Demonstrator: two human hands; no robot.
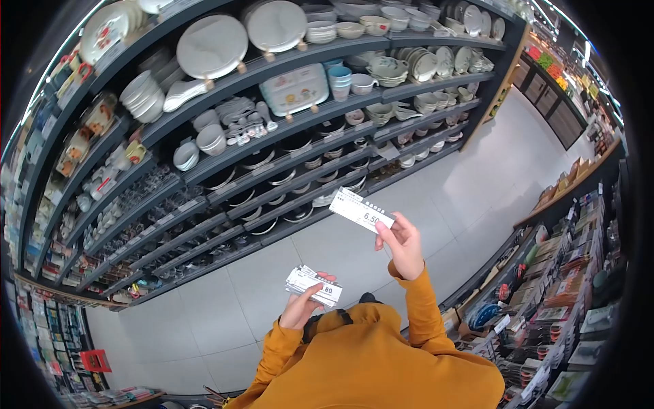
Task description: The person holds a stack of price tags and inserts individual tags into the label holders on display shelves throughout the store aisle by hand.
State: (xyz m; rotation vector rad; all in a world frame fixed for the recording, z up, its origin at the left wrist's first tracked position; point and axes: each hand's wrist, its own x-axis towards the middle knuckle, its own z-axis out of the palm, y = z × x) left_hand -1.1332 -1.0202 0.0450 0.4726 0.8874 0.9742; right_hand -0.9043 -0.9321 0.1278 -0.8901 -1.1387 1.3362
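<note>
My right hand [402, 244] pinches one white price tag [354, 208] between thumb and fingers, and the printed figure on it looks like 6.50. The tag is held up and tilted, well in front of the shelves. Lower and to the left, my left hand [300, 308] grips a stack of similar price tags [310, 283], slightly fanned, with the thumb across the top one. An "80" shows on that top tag. The two hands are apart from each other, both above the floor of the aisle.
Dark grey shelving [272, 54] runs along the aisle, carrying white plates [212, 48], stacked bowls [142, 95], a patterned tray [295, 88] and blue cups [339, 78]. Pale floor tiles [225, 320] lie below. Packaged goods [545, 307] hang at right. A red sign [95, 360] stands lower left.
</note>
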